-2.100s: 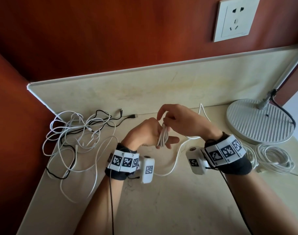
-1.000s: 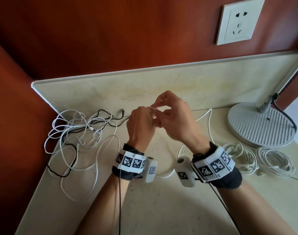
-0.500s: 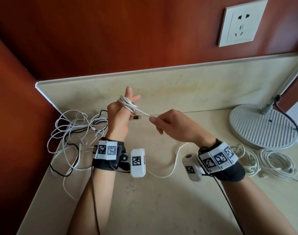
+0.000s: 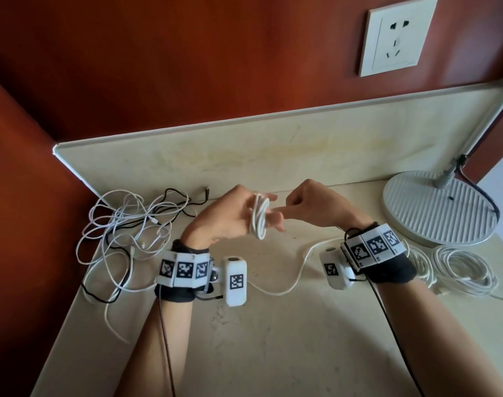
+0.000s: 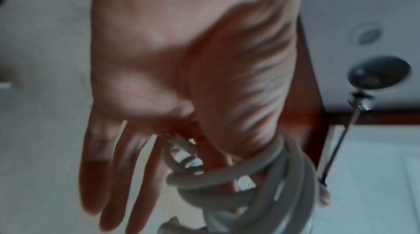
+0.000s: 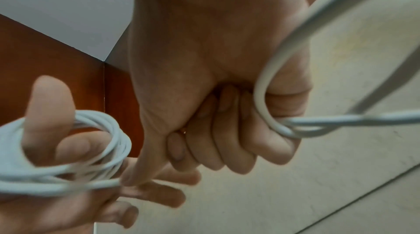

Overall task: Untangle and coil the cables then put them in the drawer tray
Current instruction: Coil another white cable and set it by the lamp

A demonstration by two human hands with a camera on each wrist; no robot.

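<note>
A white cable is wound into a small coil [image 4: 259, 217] round the thumb and forefinger of my left hand [image 4: 230, 220], held above the counter; its other fingers lie straight in the left wrist view. My right hand [image 4: 309, 207] is just right of the coil, its forefinger touching the loops [image 6: 100, 130]. The fingers of that hand are curled round the cable's loose tail [image 6: 263, 94], which drops to the counter [image 4: 299, 270] and runs under my left wrist. A tangle of white and black cables [image 4: 130, 230] lies at the left. No drawer tray is in view.
Two coiled white cables [image 4: 462, 267] [image 4: 419, 262] lie at the right, in front of a round lamp base [image 4: 436, 207]. A wall socket [image 4: 399, 35] is above the backsplash. The counter ends at the red wall on the left.
My left hand has come down and turned, with the coil still on its fingers. My right hand, which was pulling the cable taut to the right, has moved in against the coil.
</note>
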